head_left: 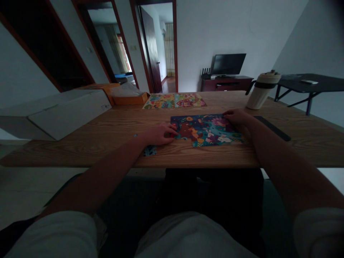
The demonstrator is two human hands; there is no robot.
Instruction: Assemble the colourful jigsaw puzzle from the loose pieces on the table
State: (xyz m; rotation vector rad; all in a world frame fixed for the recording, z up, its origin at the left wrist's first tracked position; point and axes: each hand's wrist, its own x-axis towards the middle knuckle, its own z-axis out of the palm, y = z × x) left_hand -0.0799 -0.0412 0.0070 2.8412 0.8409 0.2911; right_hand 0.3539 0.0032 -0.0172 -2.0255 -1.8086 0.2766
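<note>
A puzzle (206, 130) lies flat on the bench (120, 123), and the person looks to be in the middle of putting it together. Most of it is joined up, but its near left corner has a gap where bare wood shows. The left hand (163, 134) is at the left edge of the puzzle, with its fingers bent and partly open. It may have a bit of the puzzle under its fingertips, but I cannot tell if it is holding one. The right hand (235, 117) rests loosely open on the puzzle's far right corner and does not seem to grip anything. Left of the puzzle, by the left arm, are a loose piece (149, 150) and a smaller bit (135, 135). A colorful sheet (174, 101) lies behind the puzzle, and a bottle (260, 92) stands past its right side. I think the next move calls for matching a piece's shape and picture to the gap, then pressing it in gently while the rest is kept still.
</note>
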